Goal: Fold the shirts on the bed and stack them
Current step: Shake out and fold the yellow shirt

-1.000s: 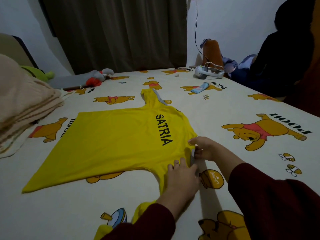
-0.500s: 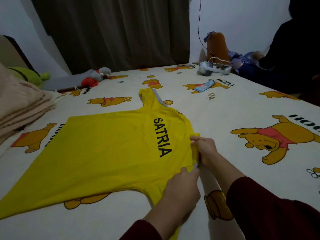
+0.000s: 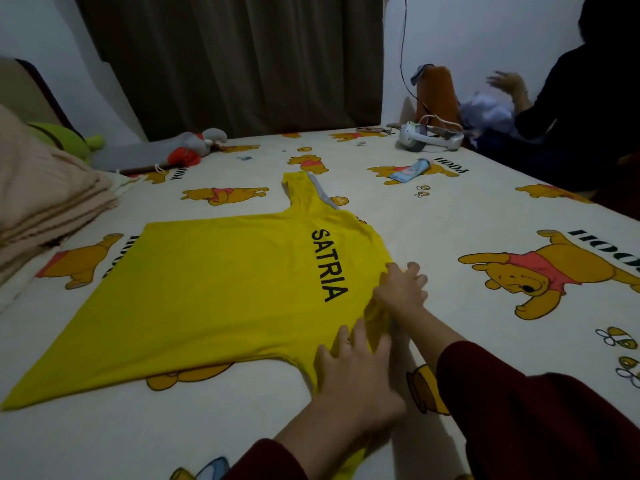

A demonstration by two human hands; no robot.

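Since the earlier frame left hand flattens onto yellow shirt; right hand apparently pinches collar edge; fabric light, limp: take shoulders

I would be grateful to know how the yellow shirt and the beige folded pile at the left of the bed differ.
The yellow shirt lies spread flat in a single layer, while the beige pile is folded into stacked layers. The shirt carries black lettering, "SATRIA"; the pile looks plain. The left hand and right hand are on the shirt near its collar end; nothing touches the pile. Both rest on the printed bedsheet.
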